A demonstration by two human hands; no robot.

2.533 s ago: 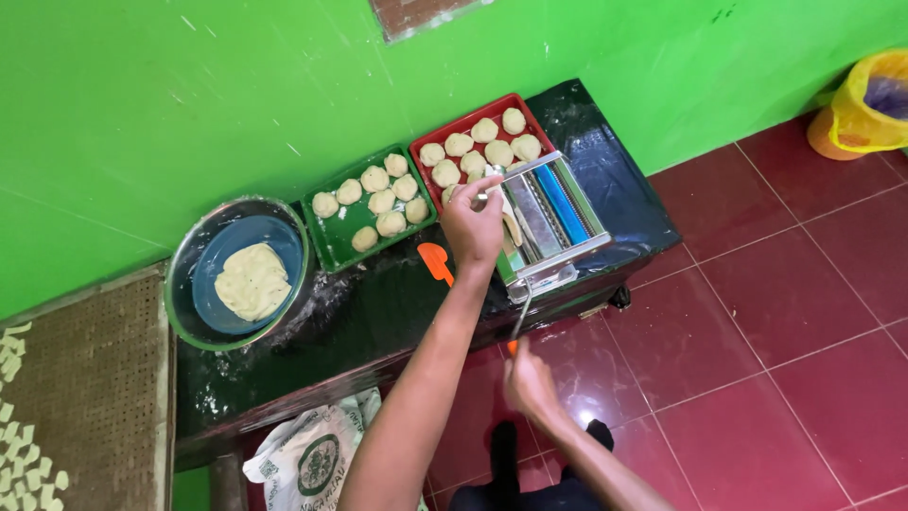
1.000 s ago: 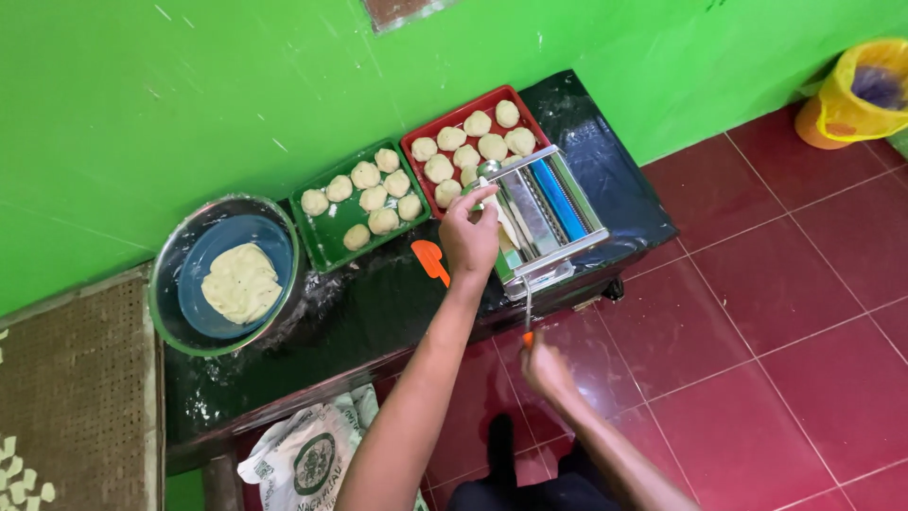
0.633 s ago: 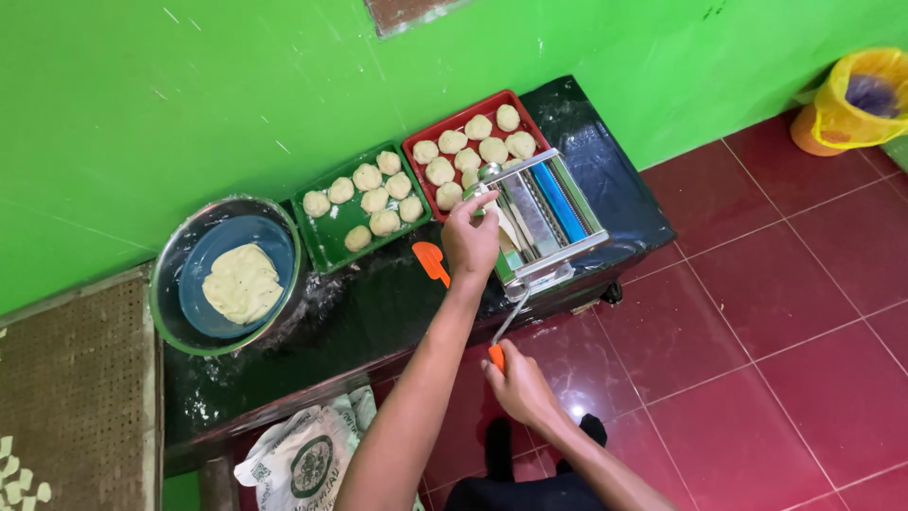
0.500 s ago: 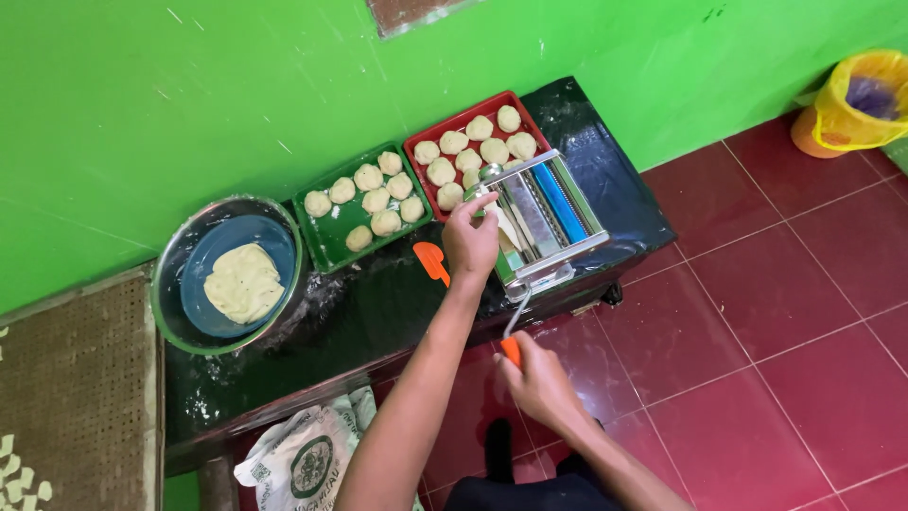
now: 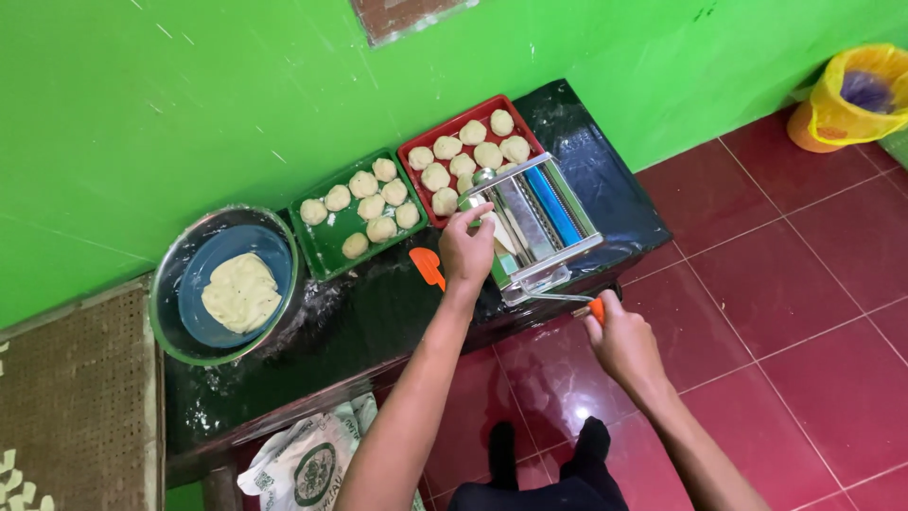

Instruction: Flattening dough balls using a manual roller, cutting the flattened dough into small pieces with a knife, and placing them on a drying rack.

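At far left a metal bowl [image 5: 168,284] is holding flattened dough [image 5: 240,291]; right of it, green [image 5: 326,248] and red trays [image 5: 413,156] are carrying dough balls. We are pressing our left hand [image 5: 466,248] – fingers curled on a pale, soft dough sheet [image 5: 502,233] – onto the steel roller machine [image 5: 535,225] on the black surface [image 5: 378,322]. Our right hand [image 5: 619,333] is gripping the orange-tipped crank [image 5: 596,310] – fingers clamped. The dough likely tears easily, so we are supporting it flat.

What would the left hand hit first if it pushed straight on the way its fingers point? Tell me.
The left hand already rests on the metal roller machine, fingers aimed up and away. Straight on, it would probably cross the machine top and meet the red tray of dough balls; depth is uncertain.
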